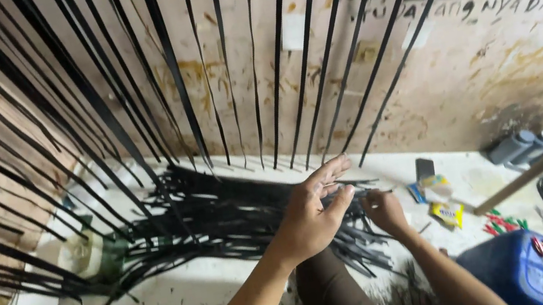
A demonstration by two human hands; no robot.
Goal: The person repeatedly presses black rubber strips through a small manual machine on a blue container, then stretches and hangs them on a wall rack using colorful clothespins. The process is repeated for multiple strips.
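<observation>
1. Strips (pixel 223 217), black, lay heaped on our white tabletop (pixel 185 294), more hanging down the wall.
2. Left hand (pixel 312 216) hovered spread over the heap; right hand (pixel 384 211) pinched thin strip ends.
3. Risk, as we judged: tangled strips could snag and drag the heap off the edge.
</observation>
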